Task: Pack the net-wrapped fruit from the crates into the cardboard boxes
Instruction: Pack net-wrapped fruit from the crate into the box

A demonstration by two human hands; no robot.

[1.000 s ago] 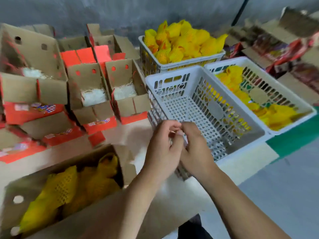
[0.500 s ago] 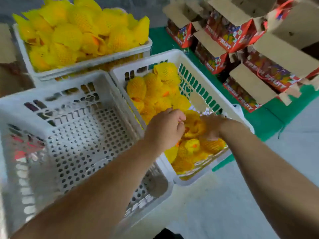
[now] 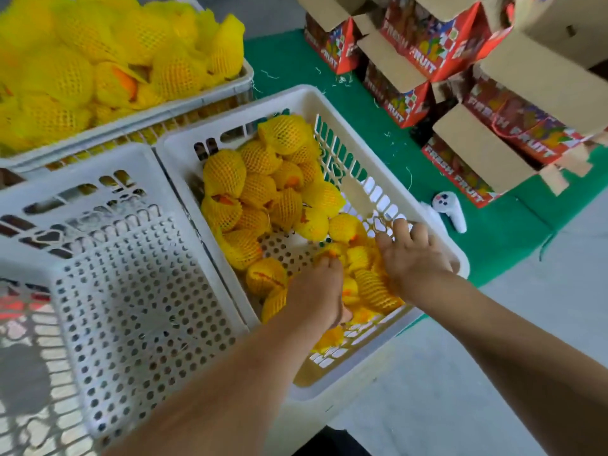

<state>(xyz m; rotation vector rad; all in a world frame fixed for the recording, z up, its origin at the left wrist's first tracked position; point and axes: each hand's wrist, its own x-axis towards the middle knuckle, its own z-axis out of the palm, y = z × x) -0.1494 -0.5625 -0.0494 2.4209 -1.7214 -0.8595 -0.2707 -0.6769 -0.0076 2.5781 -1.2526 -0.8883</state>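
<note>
Fingertips of both hands are buried among the fruit, so grip is hard to read. Left hand [image 3: 317, 292], lower centre of the frame, has fingers curled down around a net-wrapped fruit [image 3: 332, 253]; it seems to be gripping it, though the palm side is hidden. Right hand [image 3: 413, 255] lies just beside it to the right, fingers spread and pressed onto the pile near the crate wall; cannot tell if it holds anything.

Middle crate [image 3: 332, 106], white, is part full of yellow-netted fruit. Empty crate [image 3: 131, 291] at lower left is cut off by the frame edge. Heaped crate [image 3: 184, 103] at upper left, top cropped.

Cardboard boxes [image 3: 427, 51], upper right, flaps open, printed "FRESH FRUIT"; smaller print blurred. White controller [image 3: 449, 212] on green mat [image 3: 362, 110].
</note>
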